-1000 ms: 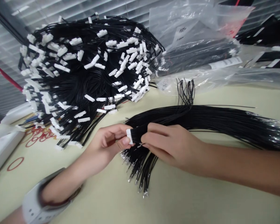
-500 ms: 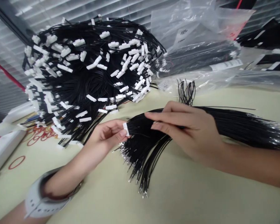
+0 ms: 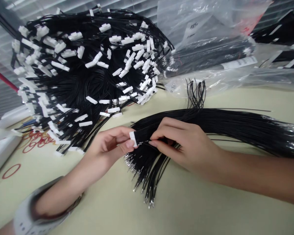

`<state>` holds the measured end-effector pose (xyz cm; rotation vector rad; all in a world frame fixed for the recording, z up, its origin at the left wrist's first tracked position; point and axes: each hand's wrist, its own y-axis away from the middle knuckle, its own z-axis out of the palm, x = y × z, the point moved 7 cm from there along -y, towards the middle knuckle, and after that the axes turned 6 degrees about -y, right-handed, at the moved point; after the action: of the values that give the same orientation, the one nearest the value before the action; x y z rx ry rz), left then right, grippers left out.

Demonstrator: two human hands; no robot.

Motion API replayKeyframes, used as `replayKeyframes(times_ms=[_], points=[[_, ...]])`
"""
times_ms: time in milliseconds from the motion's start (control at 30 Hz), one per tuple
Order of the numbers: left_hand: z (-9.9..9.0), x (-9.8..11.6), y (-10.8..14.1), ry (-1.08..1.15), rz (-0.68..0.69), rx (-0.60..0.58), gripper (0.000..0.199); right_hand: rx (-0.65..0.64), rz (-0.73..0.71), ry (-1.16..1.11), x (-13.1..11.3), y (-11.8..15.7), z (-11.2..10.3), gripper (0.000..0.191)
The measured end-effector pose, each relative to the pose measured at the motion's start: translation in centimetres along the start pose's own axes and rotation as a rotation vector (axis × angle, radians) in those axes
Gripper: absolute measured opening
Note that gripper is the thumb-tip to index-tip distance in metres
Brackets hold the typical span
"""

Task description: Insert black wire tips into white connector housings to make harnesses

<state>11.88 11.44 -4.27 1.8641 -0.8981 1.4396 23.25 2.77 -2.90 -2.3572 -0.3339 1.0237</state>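
Observation:
Between the thumb and fingers of my left hand (image 3: 112, 145) is a small white connector housing (image 3: 133, 139), its long side facing right. My right hand (image 3: 178, 143) pinches a thin black wire (image 3: 145, 141) close to its metal-tipped end, which points at the housing's right side. Whether the tip is inside the housing is too small to tell. Under both hands lies a thick bundle of black wires (image 3: 225, 122), with bare silver terminals at its left and right ends. Part of the bundle is hidden behind my right hand.
A large heap of black cables with white connectors (image 3: 93, 75) stands at the back left. Red rubber bands (image 3: 11, 171) lie on the table (image 3: 210, 209) at left, near white boxes (image 3: 5, 150). Clear plastic bags (image 3: 210, 55) with black cables lie at the back right.
My right hand has moved down and left, bringing the wire's tip close to the connector housing. My left hand keeps its hold on the housing. The camera view has shifted slightly.

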Motion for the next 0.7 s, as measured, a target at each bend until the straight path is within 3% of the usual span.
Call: replayKeyframes(times_ms=[700], points=[[0.14,0.08,0.36,-0.094,0.013,-0.039,0.012,-0.027,-0.081,0.027,-0.35,0.05,0.13,0.013]])
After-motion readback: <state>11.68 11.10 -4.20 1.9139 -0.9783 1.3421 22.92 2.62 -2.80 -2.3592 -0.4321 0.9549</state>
